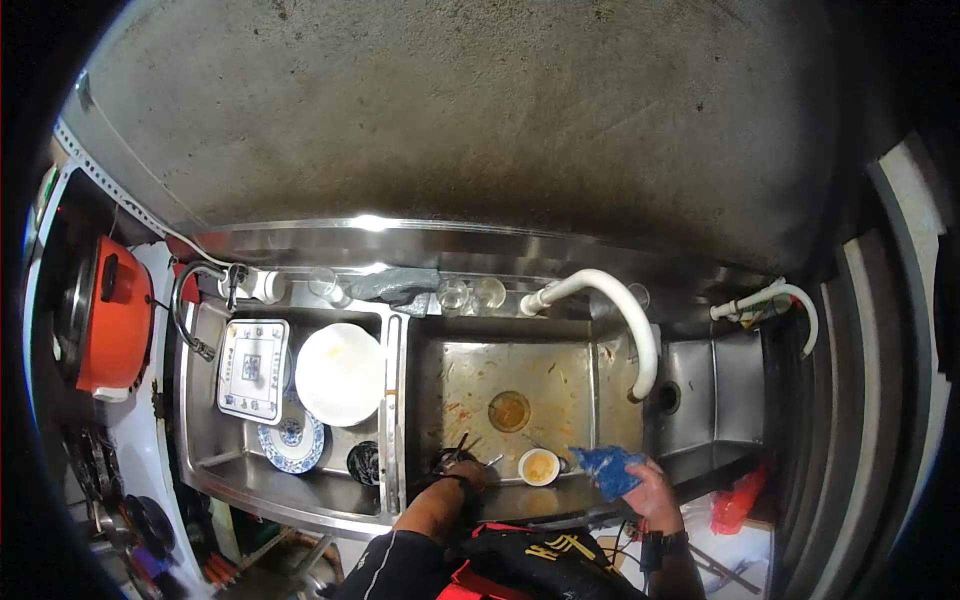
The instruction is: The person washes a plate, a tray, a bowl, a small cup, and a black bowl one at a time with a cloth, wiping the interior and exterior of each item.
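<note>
My right hand (652, 494) is closed around a crumpled blue cloth (608, 470) over the front edge of the middle sink. Down in the front left corner of that sink (470, 365), my left hand (466, 474) is at some dark utensils (455, 455); its fingers are too small and dark to make out. Between the hands stands a small white cup (539, 467) with yellowish contents. Food scraps lie on the sink floor around the round drain (509, 411).
In the left sink are a rectangular tray (253, 370), a white bowl (341, 374) and a blue-patterned plate (292, 440). A white curved pipe (640, 320) arches over the middle sink. Glasses (488, 293) line the back ledge. An orange pot (118, 315) stands left.
</note>
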Motion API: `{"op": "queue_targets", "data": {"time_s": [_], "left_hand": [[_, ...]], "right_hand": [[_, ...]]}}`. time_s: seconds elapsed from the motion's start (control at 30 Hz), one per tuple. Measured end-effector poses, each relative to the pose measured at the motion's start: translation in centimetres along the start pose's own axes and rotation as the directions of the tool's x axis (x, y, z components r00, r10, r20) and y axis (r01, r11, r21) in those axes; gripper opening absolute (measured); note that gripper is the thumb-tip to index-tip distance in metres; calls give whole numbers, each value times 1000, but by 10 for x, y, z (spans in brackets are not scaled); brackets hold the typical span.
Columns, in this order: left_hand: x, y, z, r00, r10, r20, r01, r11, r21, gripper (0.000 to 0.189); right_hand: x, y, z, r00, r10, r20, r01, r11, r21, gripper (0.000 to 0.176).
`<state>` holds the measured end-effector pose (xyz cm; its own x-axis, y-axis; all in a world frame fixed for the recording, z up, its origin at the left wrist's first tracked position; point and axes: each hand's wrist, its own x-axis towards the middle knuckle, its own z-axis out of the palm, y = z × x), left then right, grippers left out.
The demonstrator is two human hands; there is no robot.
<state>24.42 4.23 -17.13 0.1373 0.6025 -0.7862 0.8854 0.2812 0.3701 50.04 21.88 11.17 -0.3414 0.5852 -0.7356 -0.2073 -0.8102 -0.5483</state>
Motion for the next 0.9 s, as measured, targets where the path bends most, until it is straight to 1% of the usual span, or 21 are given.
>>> {"op": "queue_targets", "data": {"time_s": [0.07,0.13,0.17,0.23,0.27,0.33,0.37,0.43,0.47,0.53,0.57,0.6,0.63,0.67,0.7,0.73,0.77,0.8,0.83,0.87,0.9], "left_hand": [[1,4,-12,999,14,35,-12,998,-56,28],[-1,9,-22,977,-205,-56,190,961,-202,27],[-11,9,-37,975,-213,-58,198,959,-202,27],[-37,7,-61,964,-226,-143,188,953,-237,25],[-31,-1,-52,960,-236,-151,197,952,-232,25],[-13,-23,-28,866,-335,-370,144,877,-459,23],[-10,-32,-29,861,-337,-382,145,881,-451,23],[-14,-41,-23,870,-293,-398,-23,780,-625,25],[-32,-35,-41,865,-290,-410,-26,789,-613,25],[-103,3,-107,905,-356,-233,-78,399,-914,25],[-100,7,-102,942,-282,-180,-231,-160,-960,16],[-98,4,-102,943,-271,-192,-235,-134,-963,16],[-105,8,-111,930,-250,-268,-314,-167,-935,14],[-114,13,-119,912,-229,-341,-388,-203,-899,13],[-121,19,-122,883,-208,-421,-454,-147,-879,16],[-136,35,-130,883,-193,-429,-456,-127,-881,16],[-155,58,-149,703,-235,-671,-678,65,-732,17],[-178,76,-159,468,-222,-855,-820,251,-514,19],[-200,82,-167,376,-150,-915,-765,507,-397,23],[-212,87,-170,382,-122,-916,-762,519,-388,23],[-220,93,-172,261,-120,-958,-746,605,-279,24]], "right_hand": [[1,-1,-6,998,46,32,-46,999,-16,36],[12,8,-26,1000,11,-15,-12,998,-59,36],[15,9,-25,1000,14,-7,-15,998,-57,36],[21,13,-20,999,-3,-38,-3,987,-162,35],[28,16,-18,1000,-4,-24,0,987,-158,35],[37,23,-15,997,-80,24,83,957,-277,32],[32,21,2,996,-88,35,94,958,-269,32],[17,22,32,970,-212,120,242,888,-392,31],[18,26,40,966,-223,127,255,889,-380,31],[21,36,52,893,-379,243,450,751,-483,31],[12,37,70,871,-413,264,489,688,-536,29],[10,42,73,843,-424,330,535,715,-450,33],[8,46,76,807,-440,394,576,733,-362,36],[-5,47,100,733,-483,479,677,583,-448,42],[-22,49,127,657,-500,564,753,410,-514,48],[-31,54,138,670,-426,608,741,431,-515,56],[-23,59,150,457,-500,736,870,80,-486,55],[-21,69,162,278,-553,785,893,-152,-423,52],[-32,71,175,203,-607,768,896,-200,-396,48],[-44,70,185,131,-658,742,893,-246,-376,45],[-45,71,189,128,-680,722,890,-243,-386,45]]}}
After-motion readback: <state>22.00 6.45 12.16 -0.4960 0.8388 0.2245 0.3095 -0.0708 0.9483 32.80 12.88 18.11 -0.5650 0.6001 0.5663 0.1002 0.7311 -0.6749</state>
